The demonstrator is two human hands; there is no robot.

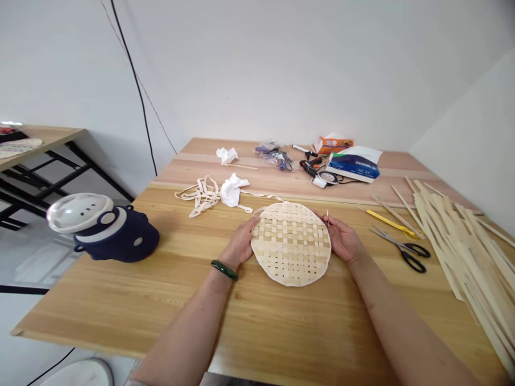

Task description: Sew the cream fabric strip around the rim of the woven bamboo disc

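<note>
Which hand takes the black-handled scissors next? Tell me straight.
Right, probably: the right hand holds the edge of the woven bamboo disc nearest the black-handled scissors. The left hand is at the disc's far side, so it would have to reach across.

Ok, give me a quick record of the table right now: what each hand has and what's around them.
left hand: on the edge of the woven disc, green bangle on the wrist
right hand: on the opposite edge, thin sliver upright by the fingers
right of hands: scissors, yellow tool, pile of strips
left of hands: blue pot
beyond hands: tangled strips, white cloth
surface: wooden table
</note>
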